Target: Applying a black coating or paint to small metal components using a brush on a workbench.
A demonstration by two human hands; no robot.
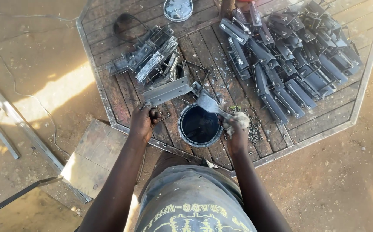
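Note:
My left hand (144,121) grips the near end of a grey metal bracket (168,91) and holds it flat above the octagonal metal table (109,99). My right hand (236,125) is closed around the handle of a paintbrush (210,104), whose grey-coated bristles touch the right end of the bracket. A round can of dark paint (199,125) stands open between my two hands, near the table's front edge.
A small pile of grey brackets (152,58) lies behind the left hand. A large heap of dark brackets (294,51) fills the right half of the table. Several small nuts (255,131) are scattered by my right hand. A round lid (178,9) sits at the far edge. Metal bars and a plate (94,157) lie on the dirt floor at left.

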